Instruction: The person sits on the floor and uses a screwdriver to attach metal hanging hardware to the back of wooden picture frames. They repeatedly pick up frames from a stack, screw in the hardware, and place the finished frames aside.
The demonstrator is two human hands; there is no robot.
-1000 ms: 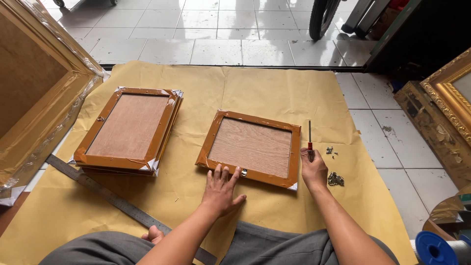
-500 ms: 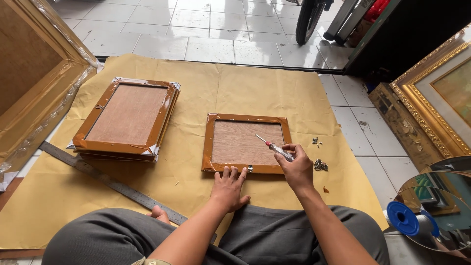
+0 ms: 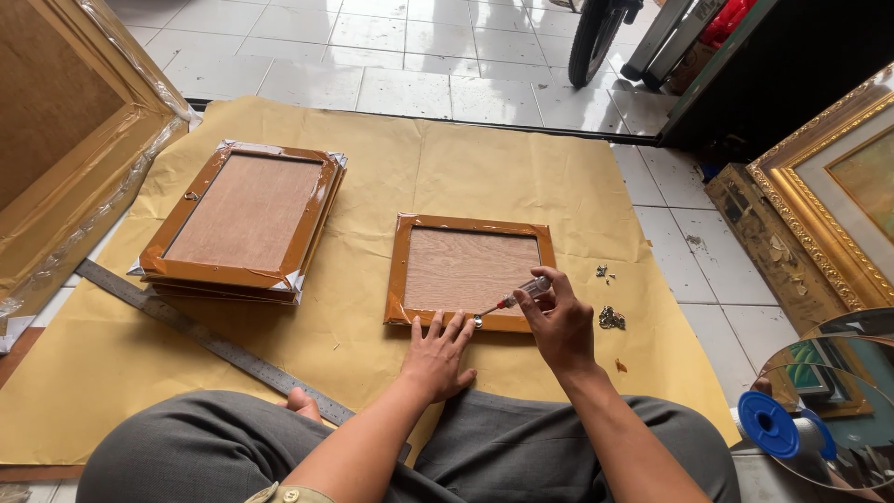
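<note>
Small brown-taped wooden picture frame, face-down at paper centre, is pinned by flat left hand at 6 o'clock; clear-handled screwdriver is gripped by right hand, likely fastening hardware, steady downward pressure needed.

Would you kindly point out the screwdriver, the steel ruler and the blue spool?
screwdriver (image 3: 523,292): head view, clear handle.
steel ruler (image 3: 200,336): head view, middle of the blade.
blue spool (image 3: 769,425): head view, front flange.

No packages, labels, signs or screens show anywhere (only frames and tools).
</note>
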